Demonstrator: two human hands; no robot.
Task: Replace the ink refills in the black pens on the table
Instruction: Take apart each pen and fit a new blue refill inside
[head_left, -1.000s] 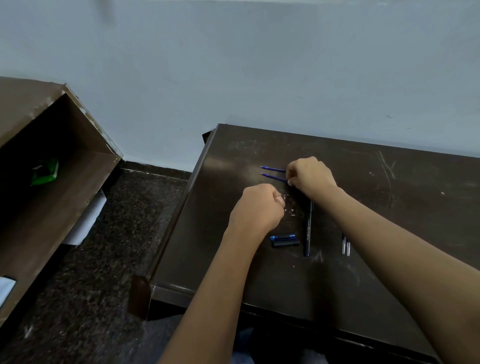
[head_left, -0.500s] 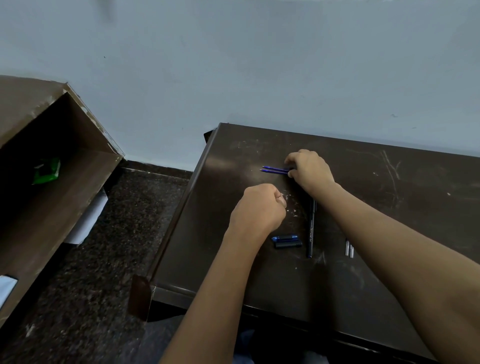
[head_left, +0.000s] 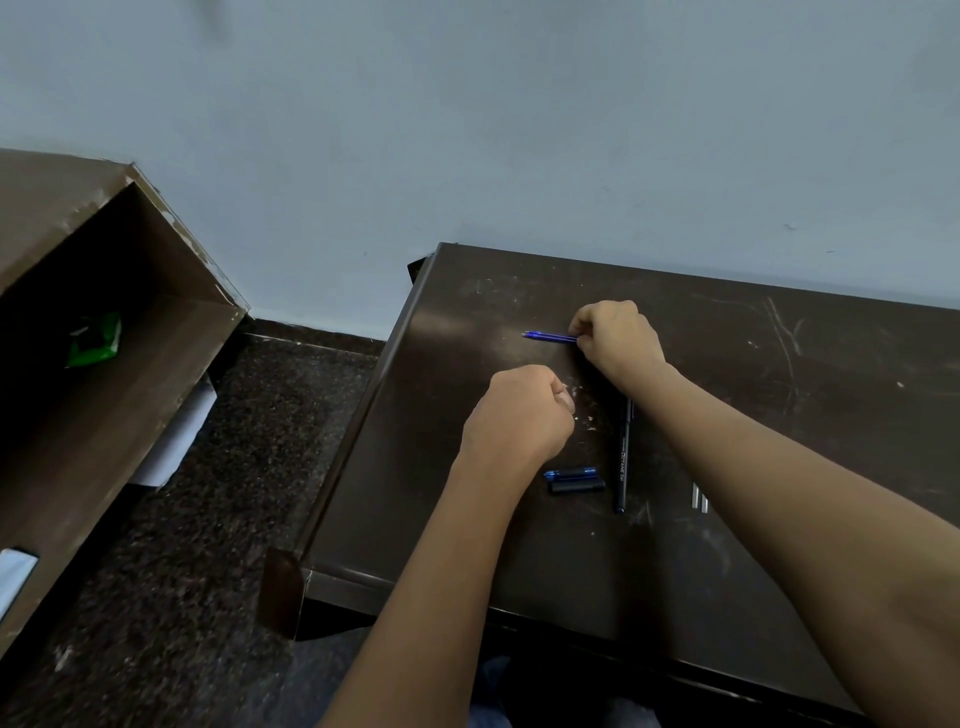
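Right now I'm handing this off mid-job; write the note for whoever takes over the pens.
The right hand pinches the two blue refills over the far part of the table, tips pointing left.
The left hand is a closed fist; anything inside is hidden.
The black pen lies just nearer than the right wrist. Two short pen pieces lie left of its near end, two small grey pieces to its right.
Done: pieces off, refills out.
Left: fit refills, reassemble.
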